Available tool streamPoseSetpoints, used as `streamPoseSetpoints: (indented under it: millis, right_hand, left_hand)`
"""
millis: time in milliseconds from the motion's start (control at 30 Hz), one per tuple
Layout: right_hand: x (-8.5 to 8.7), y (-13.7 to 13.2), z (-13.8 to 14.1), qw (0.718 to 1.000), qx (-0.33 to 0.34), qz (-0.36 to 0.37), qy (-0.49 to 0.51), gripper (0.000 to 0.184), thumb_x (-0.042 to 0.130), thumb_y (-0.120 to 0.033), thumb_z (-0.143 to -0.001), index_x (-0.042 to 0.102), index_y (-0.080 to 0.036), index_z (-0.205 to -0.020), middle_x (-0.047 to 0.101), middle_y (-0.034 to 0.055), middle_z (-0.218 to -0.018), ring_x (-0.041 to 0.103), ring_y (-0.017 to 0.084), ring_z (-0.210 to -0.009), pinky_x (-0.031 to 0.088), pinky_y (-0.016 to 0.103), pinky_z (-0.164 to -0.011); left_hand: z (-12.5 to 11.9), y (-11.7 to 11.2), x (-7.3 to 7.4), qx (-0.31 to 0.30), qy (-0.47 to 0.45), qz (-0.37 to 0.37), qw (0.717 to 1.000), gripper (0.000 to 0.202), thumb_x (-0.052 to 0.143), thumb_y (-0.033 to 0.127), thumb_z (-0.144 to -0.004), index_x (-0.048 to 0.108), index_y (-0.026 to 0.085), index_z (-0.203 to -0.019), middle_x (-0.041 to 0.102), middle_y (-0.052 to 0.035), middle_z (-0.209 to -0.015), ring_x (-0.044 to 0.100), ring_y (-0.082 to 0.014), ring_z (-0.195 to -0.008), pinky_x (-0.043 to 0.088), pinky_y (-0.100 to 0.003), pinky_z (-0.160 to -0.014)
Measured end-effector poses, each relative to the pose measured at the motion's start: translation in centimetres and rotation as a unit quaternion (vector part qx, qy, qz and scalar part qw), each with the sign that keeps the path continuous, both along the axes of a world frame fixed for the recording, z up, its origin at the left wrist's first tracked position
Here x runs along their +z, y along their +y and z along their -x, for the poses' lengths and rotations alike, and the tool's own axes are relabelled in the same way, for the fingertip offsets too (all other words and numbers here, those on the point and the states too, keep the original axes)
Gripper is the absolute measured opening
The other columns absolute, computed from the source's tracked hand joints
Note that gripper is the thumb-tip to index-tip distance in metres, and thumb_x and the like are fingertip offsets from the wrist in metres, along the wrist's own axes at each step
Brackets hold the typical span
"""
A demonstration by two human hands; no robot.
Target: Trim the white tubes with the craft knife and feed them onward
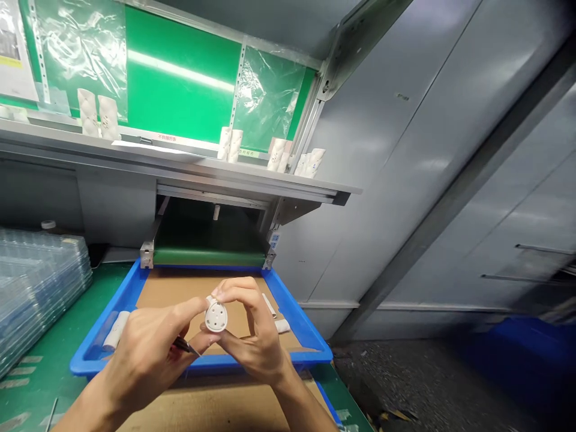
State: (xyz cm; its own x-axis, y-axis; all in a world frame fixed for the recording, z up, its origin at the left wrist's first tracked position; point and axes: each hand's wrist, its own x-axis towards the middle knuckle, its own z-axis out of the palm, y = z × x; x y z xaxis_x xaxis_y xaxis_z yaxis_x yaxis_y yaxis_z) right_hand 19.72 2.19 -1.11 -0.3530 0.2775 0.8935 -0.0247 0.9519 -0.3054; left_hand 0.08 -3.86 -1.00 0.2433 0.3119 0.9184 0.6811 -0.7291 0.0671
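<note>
A white round plastic part (216,317) with several small holes in its end face is held up above the tray, that face towards me. My left hand (150,342) is closed, its thumb and index finger against the part's left side. A slim dark tool with a pointed metal tip (186,345) is tucked in the same hand; its exact kind is unclear. My right hand (254,336) pinches the part from the right with fingers above and thumb below. The rest of the part's body is hidden behind its face and my fingers.
Beneath my hands is a blue tray (310,336) lined with cardboard, with white tubes (116,331) inside. Behind it, a green conveyor belt (209,243) carries a small white piece (216,212). Clear plastic trays (40,288) are stacked left. A shelf (180,165) overhead holds white cylinders (108,117).
</note>
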Motion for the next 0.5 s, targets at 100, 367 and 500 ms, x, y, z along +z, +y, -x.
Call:
streamPoseSetpoints:
  millis: [100, 367, 500]
  right_hand:
    - [0.26, -0.53, -0.05, 1.0, -0.002, -0.008, 0.001, 0.043, 0.08, -0.019, -0.098, 0.06, -0.028, -0.135, 0.069, 0.0078, -0.115, 0.073, 0.025, -0.103, 0.067, 0.041, -0.088]
    - [0.3, -1.07, -0.17, 1.0, 0.001, -0.019, 0.003, 0.049, 0.081, -0.013, -0.094, 0.06, -0.028, -0.137, 0.069, 0.0085, -0.118, 0.074, 0.025, -0.103, 0.067, 0.039, -0.087]
    - [0.27, -0.83, -0.29, 1.0, 0.01, -0.024, 0.003, 0.052, 0.083, -0.013, -0.092, 0.06, -0.027, -0.136, 0.07, 0.0084, -0.116, 0.074, 0.025, -0.103, 0.068, 0.04, -0.087]
  left_hand:
    - [0.06, -0.38, 0.41, -0.007, 0.007, -0.012, 1.0, 0.019, 0.058, 0.031, -0.114, 0.061, 0.018, -0.128, 0.06, 0.0096, -0.063, 0.054, -0.0061, -0.045, 0.042, -0.018, -0.051]
    - [0.14, -0.91, 0.28, -0.026, 0.012, -0.004, 1.0, 0.019, 0.059, 0.029, -0.114, 0.061, 0.017, -0.128, 0.06, 0.0093, -0.064, 0.054, -0.0063, -0.047, 0.044, -0.019, -0.054]
    - [0.03, -0.78, 0.14, -0.006, 0.017, -0.006, 1.0, 0.02, 0.058, 0.032, -0.114, 0.061, 0.018, -0.128, 0.061, 0.0087, -0.064, 0.056, -0.0067, -0.047, 0.044, -0.02, -0.053]
